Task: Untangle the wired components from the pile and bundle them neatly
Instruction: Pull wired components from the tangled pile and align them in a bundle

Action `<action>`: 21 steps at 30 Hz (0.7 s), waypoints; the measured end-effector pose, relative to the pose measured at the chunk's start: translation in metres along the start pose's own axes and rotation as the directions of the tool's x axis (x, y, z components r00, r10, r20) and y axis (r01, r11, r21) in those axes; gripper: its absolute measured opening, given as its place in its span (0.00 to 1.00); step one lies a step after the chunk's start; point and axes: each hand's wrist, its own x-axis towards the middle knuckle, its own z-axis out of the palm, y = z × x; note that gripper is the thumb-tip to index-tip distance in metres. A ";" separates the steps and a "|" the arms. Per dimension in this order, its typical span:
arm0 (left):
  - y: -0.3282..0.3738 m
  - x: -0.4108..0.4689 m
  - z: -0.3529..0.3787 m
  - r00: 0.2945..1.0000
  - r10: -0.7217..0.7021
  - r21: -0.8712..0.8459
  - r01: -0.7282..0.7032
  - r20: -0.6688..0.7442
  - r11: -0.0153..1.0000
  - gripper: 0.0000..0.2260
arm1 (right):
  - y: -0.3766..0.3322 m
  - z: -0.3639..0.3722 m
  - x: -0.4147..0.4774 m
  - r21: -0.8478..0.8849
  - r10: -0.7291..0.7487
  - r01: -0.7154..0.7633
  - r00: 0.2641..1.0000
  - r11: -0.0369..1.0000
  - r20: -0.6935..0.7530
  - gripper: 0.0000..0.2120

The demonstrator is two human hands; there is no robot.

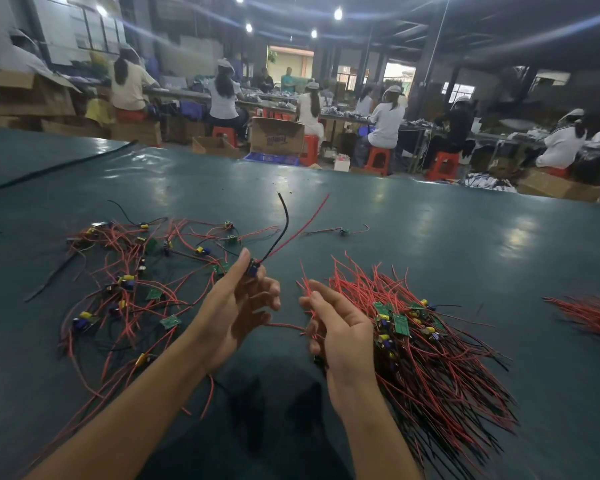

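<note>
Red-and-black-wired small blue component [253, 270] pinched in left hand [238, 308], mostly hidden by fingertips — right hand [340, 332] loosely curled against lower-right red wire bundle [430, 358]; grip unclear.

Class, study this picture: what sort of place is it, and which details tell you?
Probably an electronics assembly workshop: workers on red stools along long benches, cardboard boxes, and circuit boards with red and black wires heaped on the green table.
</note>
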 end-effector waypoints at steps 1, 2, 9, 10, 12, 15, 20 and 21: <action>0.001 -0.001 0.001 0.999 -0.043 -0.007 0.043 0.031 0.999 0.16 | 0.001 0.000 0.000 -0.028 0.021 -0.021 1.000 0.999 0.001 0.07; 0.000 -0.002 0.001 0.995 -0.088 -0.011 0.089 0.055 0.996 0.17 | 0.003 0.002 -0.001 -0.054 0.038 -0.037 0.999 0.998 0.011 0.08; -0.005 -0.012 -0.003 0.888 -0.347 0.238 0.282 0.301 0.929 0.18 | 0.001 0.014 -0.012 -0.064 0.149 -0.139 0.971 0.988 0.186 0.22; -0.006 -0.011 -0.003 0.885 -0.355 0.274 0.277 0.300 0.921 0.18 | 0.001 0.015 -0.012 -0.062 0.160 -0.152 0.971 0.986 0.178 0.21; -0.009 -0.009 -0.003 0.896 -0.347 0.308 0.259 0.276 0.915 0.18 | 0.001 0.016 -0.012 -0.027 0.171 -0.169 0.975 0.985 0.143 0.16; -0.014 -0.004 -0.005 0.928 -0.297 0.330 0.214 0.225 0.919 0.20 | 0.001 0.015 -0.011 0.013 0.166 -0.169 0.977 0.985 0.130 0.13; -0.020 0.004 -0.005 0.962 -0.263 0.301 0.232 0.069 0.925 0.20 | 0.006 0.015 -0.007 0.089 0.143 -0.147 0.989 0.985 0.049 0.09; -0.023 0.005 -0.005 0.972 -0.230 0.316 0.201 0.055 0.927 0.18 | 0.007 0.015 -0.006 0.127 0.139 -0.141 0.990 0.982 0.022 0.08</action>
